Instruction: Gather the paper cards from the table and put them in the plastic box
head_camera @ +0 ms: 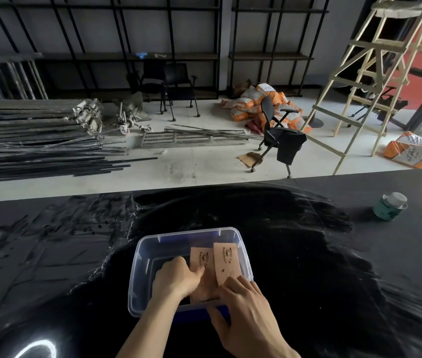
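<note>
Both hands pinch paper cards inside the box: the left hand (176, 277) grips the left card (201, 270), the right hand (243, 303) holds the right card (226, 262). The black table (321, 254) bears the clear plastic box (137, 275) and, well apart, a small jar (390, 205).
</note>
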A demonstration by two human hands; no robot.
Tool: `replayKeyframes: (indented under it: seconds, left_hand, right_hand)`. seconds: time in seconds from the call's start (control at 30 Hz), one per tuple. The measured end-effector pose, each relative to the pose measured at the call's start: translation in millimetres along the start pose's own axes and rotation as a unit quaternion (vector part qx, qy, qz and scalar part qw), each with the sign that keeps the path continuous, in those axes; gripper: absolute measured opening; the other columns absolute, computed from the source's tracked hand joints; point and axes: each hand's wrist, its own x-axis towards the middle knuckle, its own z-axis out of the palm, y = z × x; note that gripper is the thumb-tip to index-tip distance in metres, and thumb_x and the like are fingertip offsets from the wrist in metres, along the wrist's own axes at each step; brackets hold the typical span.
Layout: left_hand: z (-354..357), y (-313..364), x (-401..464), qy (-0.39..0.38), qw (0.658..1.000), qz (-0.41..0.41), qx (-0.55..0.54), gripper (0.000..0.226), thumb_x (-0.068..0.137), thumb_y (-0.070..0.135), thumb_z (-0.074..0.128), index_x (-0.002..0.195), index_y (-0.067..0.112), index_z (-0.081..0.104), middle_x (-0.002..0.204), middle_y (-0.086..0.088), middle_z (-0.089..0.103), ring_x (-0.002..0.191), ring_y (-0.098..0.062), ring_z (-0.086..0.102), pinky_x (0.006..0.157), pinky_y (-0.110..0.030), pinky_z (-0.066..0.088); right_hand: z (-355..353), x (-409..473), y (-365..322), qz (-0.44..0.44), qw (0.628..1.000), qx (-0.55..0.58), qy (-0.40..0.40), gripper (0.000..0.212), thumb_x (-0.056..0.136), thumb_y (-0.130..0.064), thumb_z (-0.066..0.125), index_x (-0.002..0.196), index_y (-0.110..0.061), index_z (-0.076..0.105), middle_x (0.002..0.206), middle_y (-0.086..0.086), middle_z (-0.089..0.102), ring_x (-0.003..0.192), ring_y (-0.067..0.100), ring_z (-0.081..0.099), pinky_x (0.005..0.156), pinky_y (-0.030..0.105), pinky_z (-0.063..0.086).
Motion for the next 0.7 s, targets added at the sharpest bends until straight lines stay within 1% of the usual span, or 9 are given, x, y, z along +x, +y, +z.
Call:
replayKeyframes:
  seconds: [0.07,0.13,0.2,0.27,0.33,0.43,0.5,0.57,0.7]
  left_hand:
    - [0,-3,1,0.019,1.000,0.003,-0.004,0.055,0.091,0.057,0.056,0.124,0.014,0.062,0.121,-0.006,0.071,0.112,-0.028,0.068,0.084,-0.036,0.051]
    - [-1,-2,-1,0.012,1.000,0.013,-0.008,0.039,0.094,0.047,0.056,0.112,0.014,0.066,0.109,-0.006,0.074,0.103,-0.028,0.070,0.080,-0.036,0.052]
    - [-1,0,-5,0.011,1.000,0.028,0.004,0.029,0.095,0.038,0.053,0.096,0.014,0.070,0.097,-0.005,0.076,0.094,-0.028,0.071,0.072,-0.034,0.051]
    - [2,1,-9,0.024,0.999,0.036,0.021,0.025,0.094,0.027,0.051,0.096,0.014,0.072,0.099,-0.007,0.076,0.096,-0.030,0.071,0.076,-0.036,0.054]
    - [5,2,-9,0.033,0.998,0.040,0.030,0.023,0.091,0.017,0.049,0.099,0.014,0.071,0.103,-0.009,0.075,0.099,-0.032,0.070,0.079,-0.036,0.054]
    - [8,0,-7,0.037,0.998,0.038,0.022,0.024,0.090,0.013,0.049,0.096,0.014,0.072,0.101,-0.009,0.075,0.097,-0.032,0.070,0.072,-0.034,0.049]
    - [9,-1,-6,0.029,0.999,0.043,0.015,0.025,0.090,0.011,0.048,0.097,0.015,0.072,0.101,-0.008,0.075,0.096,-0.030,0.070,0.072,-0.034,0.051]
    - [8,-1,-7,0.023,0.998,0.050,0.007,0.026,0.089,0.009,0.048,0.100,0.015,0.072,0.102,-0.008,0.075,0.098,-0.030,0.070,0.079,-0.036,0.055]
    - [2,-1,-9,0.007,0.998,0.058,0.018,0.029,0.088,0.011,0.049,0.106,0.016,0.071,0.110,-0.009,0.074,0.106,-0.033,0.068,0.086,-0.040,0.056]
  right_hand:
    - [-4,11,0,0.003,0.999,0.014,0.041,0.022,0.093,-0.044,0.057,0.104,-0.030,0.070,0.094,-0.013,0.065,0.091,0.011,0.060,0.077,0.024,0.053]
    - [-8,22,0,0.007,0.999,-0.013,0.051,0.020,0.094,-0.036,0.058,0.108,-0.026,0.069,0.105,-0.009,0.066,0.099,0.013,0.062,0.082,0.027,0.054]
    - [-6,33,1,0.023,0.998,-0.061,-0.012,0.036,0.090,-0.027,0.057,0.123,-0.017,0.065,0.126,-0.001,0.061,0.119,0.021,0.058,0.100,0.034,0.051]
    - [-4,40,1,0.046,0.989,-0.099,-0.095,0.046,0.090,-0.021,0.054,0.134,-0.011,0.059,0.137,0.006,0.054,0.130,0.027,0.050,0.110,0.037,0.045]
    - [-4,45,-2,0.068,0.982,-0.119,-0.134,0.041,0.090,-0.017,0.055,0.130,-0.010,0.063,0.134,0.008,0.053,0.128,0.029,0.049,0.101,0.039,0.051]
    - [-3,49,-3,0.078,0.978,-0.125,-0.146,0.033,0.092,-0.015,0.055,0.123,-0.009,0.066,0.129,0.008,0.054,0.121,0.029,0.050,0.087,0.041,0.055]
    - [-3,49,-3,0.076,0.978,-0.132,-0.143,0.032,0.092,-0.013,0.054,0.121,-0.008,0.067,0.128,0.008,0.054,0.119,0.029,0.051,0.083,0.041,0.056]
    - [-1,49,-2,0.079,0.978,-0.132,-0.140,0.033,0.091,-0.011,0.054,0.122,-0.009,0.066,0.129,0.007,0.053,0.119,0.028,0.050,0.081,0.040,0.056]
    - [-3,50,-3,0.086,0.977,-0.130,-0.145,0.035,0.091,-0.010,0.055,0.125,-0.009,0.065,0.133,0.005,0.052,0.122,0.026,0.049,0.084,0.039,0.056]
